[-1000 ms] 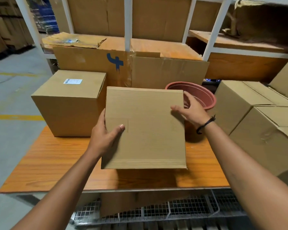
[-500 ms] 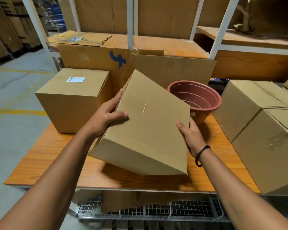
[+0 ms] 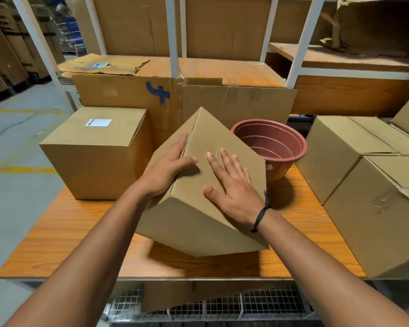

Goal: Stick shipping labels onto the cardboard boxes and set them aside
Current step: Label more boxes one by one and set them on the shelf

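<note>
The wooden table (image 3: 80,232) carries a labelled box (image 3: 97,156) and a pot (image 3: 269,142) (reddish-brown).

The tilted box (image 3: 198,208) sits mid-table (image 3: 69,232), its lowest corner seemingly touching the tabletop. The left hand (image 3: 168,166) straddles its upper left edge, and the right hand (image 3: 232,185) lies flat on the upward face just beside it. Left of the grip stands a labelled box (image 3: 92,161) with its label (image 3: 98,122) on top. Behind and right of the grip stands a pot (image 3: 269,142), close to the tilted box. Farther right is a group of boxes (image 3: 376,220). Upright cardboard sheets (image 3: 234,100) stand behind them all.
</note>
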Action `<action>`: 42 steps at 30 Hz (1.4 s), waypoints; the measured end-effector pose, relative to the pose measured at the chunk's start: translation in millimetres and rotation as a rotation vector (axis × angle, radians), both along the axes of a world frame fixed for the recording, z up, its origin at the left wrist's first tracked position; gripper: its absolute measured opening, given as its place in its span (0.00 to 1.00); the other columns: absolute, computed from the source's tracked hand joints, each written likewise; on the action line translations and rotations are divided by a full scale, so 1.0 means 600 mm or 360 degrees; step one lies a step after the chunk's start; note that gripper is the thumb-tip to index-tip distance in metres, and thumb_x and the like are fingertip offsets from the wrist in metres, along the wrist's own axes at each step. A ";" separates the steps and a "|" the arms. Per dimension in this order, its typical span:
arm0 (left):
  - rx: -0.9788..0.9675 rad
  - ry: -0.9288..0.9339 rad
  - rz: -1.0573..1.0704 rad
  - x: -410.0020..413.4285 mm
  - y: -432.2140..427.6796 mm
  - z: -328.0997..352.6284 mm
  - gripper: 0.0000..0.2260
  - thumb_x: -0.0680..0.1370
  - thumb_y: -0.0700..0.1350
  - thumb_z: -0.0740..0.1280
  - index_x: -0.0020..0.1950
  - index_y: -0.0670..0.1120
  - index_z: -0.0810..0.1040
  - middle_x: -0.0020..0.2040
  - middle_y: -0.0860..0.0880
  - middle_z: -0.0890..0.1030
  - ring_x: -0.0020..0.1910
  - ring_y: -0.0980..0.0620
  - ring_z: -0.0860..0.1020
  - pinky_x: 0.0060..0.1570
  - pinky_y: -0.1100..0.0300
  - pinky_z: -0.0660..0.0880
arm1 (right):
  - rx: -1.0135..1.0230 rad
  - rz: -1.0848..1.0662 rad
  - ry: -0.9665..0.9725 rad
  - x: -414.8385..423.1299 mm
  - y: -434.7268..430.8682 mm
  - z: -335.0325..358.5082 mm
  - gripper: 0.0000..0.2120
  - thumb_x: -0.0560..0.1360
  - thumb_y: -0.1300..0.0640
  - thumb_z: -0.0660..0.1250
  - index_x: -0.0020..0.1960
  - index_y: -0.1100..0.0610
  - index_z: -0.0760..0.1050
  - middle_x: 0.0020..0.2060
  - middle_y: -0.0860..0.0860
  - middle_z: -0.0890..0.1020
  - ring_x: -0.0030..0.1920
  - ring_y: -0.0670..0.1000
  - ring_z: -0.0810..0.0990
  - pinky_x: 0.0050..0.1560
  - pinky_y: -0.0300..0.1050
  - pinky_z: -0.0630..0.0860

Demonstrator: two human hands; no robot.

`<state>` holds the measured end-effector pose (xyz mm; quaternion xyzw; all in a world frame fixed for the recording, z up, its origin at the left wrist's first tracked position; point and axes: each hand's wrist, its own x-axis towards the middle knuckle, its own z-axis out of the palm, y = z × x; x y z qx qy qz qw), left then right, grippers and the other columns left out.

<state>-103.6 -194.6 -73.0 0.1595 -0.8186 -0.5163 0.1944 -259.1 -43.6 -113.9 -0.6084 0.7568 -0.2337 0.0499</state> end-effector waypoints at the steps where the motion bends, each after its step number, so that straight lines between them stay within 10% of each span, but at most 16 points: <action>1: 0.0022 0.0039 0.0024 0.001 0.002 -0.002 0.40 0.73 0.70 0.63 0.80 0.58 0.53 0.79 0.55 0.59 0.77 0.51 0.60 0.74 0.40 0.59 | -0.0016 0.0000 -0.0019 0.003 0.001 -0.003 0.36 0.68 0.20 0.38 0.73 0.28 0.33 0.79 0.44 0.37 0.78 0.53 0.34 0.76 0.65 0.40; 5: -0.0007 0.0072 0.0248 0.042 -0.019 -0.046 0.35 0.69 0.78 0.57 0.74 0.66 0.65 0.79 0.59 0.57 0.78 0.57 0.54 0.76 0.44 0.53 | -0.0073 -0.0047 -0.0116 -0.007 0.010 -0.019 0.37 0.66 0.19 0.36 0.72 0.28 0.32 0.79 0.44 0.38 0.78 0.52 0.34 0.75 0.66 0.41; 14: 0.0020 -0.0281 0.0076 0.080 -0.017 -0.117 0.33 0.71 0.78 0.52 0.74 0.73 0.53 0.78 0.67 0.52 0.78 0.60 0.53 0.77 0.42 0.51 | -0.0259 -0.0156 -0.0506 0.038 -0.031 0.066 0.45 0.61 0.16 0.43 0.75 0.31 0.51 0.80 0.51 0.47 0.79 0.57 0.49 0.73 0.71 0.54; 22: 0.0116 -0.0262 0.0191 0.098 -0.038 -0.139 0.29 0.63 0.80 0.62 0.64 0.79 0.65 0.78 0.59 0.60 0.77 0.52 0.59 0.74 0.38 0.56 | -0.0058 -0.0402 -0.0529 0.060 -0.072 0.088 0.09 0.70 0.43 0.63 0.50 0.39 0.72 0.80 0.49 0.53 0.79 0.56 0.48 0.69 0.75 0.50; 28: 0.0007 -0.0142 0.0291 0.089 -0.027 -0.106 0.36 0.61 0.75 0.69 0.66 0.62 0.75 0.74 0.60 0.68 0.73 0.56 0.64 0.72 0.47 0.59 | -0.0394 -0.0354 -0.0822 0.047 -0.035 0.078 0.17 0.65 0.49 0.59 0.53 0.41 0.76 0.69 0.51 0.70 0.74 0.52 0.62 0.70 0.62 0.63; 32: -0.0219 -0.0291 0.0313 0.107 -0.036 -0.055 0.32 0.63 0.70 0.69 0.66 0.62 0.76 0.75 0.62 0.65 0.74 0.55 0.64 0.71 0.47 0.61 | -0.0550 -0.0284 -0.1122 0.040 -0.004 0.048 0.29 0.66 0.54 0.59 0.67 0.51 0.74 0.77 0.54 0.61 0.78 0.46 0.53 0.75 0.48 0.57; 36: -0.0490 -0.0574 0.0377 0.108 -0.020 -0.050 0.35 0.65 0.73 0.67 0.69 0.62 0.73 0.77 0.60 0.63 0.76 0.51 0.62 0.72 0.39 0.62 | -0.0599 -0.0250 -0.1359 0.029 0.011 -0.010 0.32 0.65 0.55 0.62 0.70 0.52 0.72 0.78 0.52 0.60 0.78 0.46 0.55 0.76 0.55 0.58; 42: -0.0958 -0.0897 0.0269 0.075 0.019 -0.060 0.33 0.73 0.70 0.61 0.76 0.62 0.62 0.80 0.58 0.54 0.79 0.52 0.51 0.71 0.34 0.55 | -0.0494 -0.0207 -0.1315 -0.028 0.035 -0.051 0.30 0.67 0.58 0.60 0.70 0.51 0.68 0.77 0.53 0.60 0.76 0.41 0.56 0.67 0.27 0.60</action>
